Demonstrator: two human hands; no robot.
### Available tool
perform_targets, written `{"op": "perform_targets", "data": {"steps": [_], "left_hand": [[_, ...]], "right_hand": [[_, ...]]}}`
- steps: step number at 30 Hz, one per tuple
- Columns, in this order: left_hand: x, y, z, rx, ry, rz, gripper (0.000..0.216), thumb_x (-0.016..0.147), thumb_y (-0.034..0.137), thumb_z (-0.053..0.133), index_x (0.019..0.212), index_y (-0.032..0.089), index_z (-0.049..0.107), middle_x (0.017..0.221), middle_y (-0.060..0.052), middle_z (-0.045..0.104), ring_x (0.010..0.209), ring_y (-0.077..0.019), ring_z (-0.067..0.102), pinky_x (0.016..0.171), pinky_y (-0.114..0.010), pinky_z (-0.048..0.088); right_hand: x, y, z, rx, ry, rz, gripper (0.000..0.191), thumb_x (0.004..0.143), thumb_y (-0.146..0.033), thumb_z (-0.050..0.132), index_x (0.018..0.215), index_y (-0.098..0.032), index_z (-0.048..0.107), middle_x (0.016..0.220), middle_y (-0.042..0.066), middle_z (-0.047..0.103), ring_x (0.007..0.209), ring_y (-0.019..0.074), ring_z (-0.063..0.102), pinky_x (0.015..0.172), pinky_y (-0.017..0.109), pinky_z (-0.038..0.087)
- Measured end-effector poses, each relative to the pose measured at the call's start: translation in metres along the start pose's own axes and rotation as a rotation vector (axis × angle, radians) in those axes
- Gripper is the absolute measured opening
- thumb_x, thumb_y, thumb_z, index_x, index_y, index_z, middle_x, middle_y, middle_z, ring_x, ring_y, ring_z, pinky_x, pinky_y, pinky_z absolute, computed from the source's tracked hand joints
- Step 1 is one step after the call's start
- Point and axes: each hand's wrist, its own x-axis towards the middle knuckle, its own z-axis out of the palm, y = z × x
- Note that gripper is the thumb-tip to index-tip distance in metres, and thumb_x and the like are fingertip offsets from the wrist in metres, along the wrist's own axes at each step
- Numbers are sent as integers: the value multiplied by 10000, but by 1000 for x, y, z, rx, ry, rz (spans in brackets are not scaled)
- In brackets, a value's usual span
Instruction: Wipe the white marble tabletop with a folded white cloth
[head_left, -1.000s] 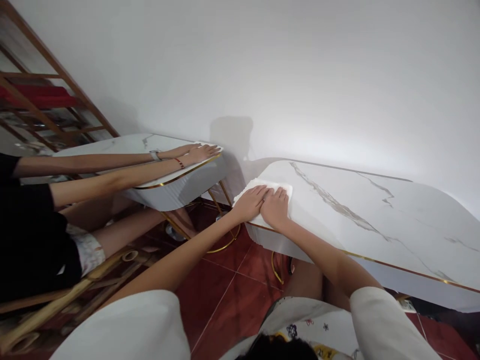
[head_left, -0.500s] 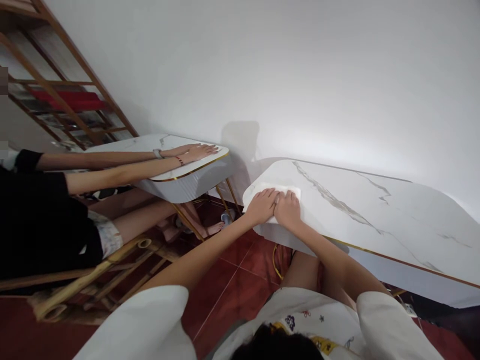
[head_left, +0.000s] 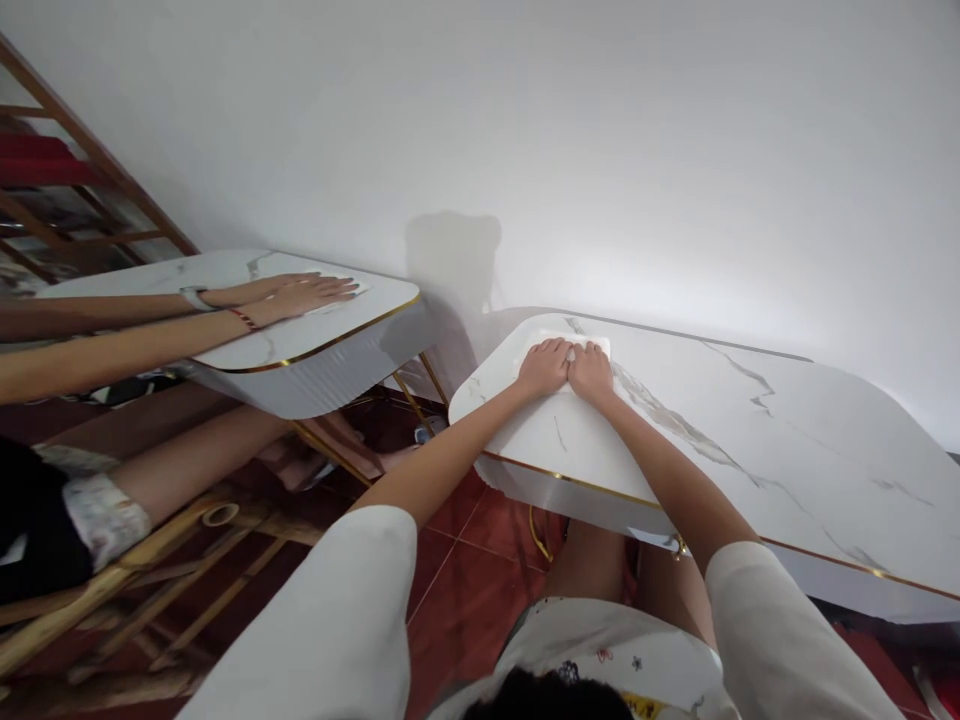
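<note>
My left hand (head_left: 544,368) and my right hand (head_left: 591,372) lie side by side on a thin white cloth (head_left: 602,347), thumbs close together. The cloth is pressed against a white marble-patterned table (head_left: 697,400); a small bunched bit of it shows between the hands. Most of it is hidden under my fingers, which bend down over it. Whether it is fabric or paper I cannot tell. Both arms reach forward across the gold-edged front of the table, near its left end.
Another person's hands (head_left: 307,290) rest on something white on a similar table (head_left: 352,315) at left. That person sits on a bamboo chair (head_left: 172,560). A wooden rack (head_left: 82,130) stands far left. Behind both tables rises a white wall (head_left: 600,150); red tiles (head_left: 457,570) cover the floor.
Both my hands have pushed the cloth away from the table's front edge, toward the wall. The view has shifted, so the other person and table appear farther left.
</note>
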Motion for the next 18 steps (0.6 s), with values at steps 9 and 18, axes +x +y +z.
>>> {"op": "perform_targets", "data": {"steps": [9,18], "left_hand": [[66,-33,27,-51,35,-11,358,889,166,391,1210,223,537,1298,-77,605,1228,-240,516,1039,-400,396],[102,-52,43,-58,29,-7,341,904,177,377,1206,203,534,1276,-84,610,1224,-225,516,1051,-376,385]], "right_hand": [[71,18,18,1,-9,22,411,948,-161,372,1311,-75,545,1354,201,546,1275,294,462,1051,399,355],[111,31,31,47,1,27,408,925,-140,363,1261,-78,585,1293,190,589,1227,294,483,1043,402,352]]}}
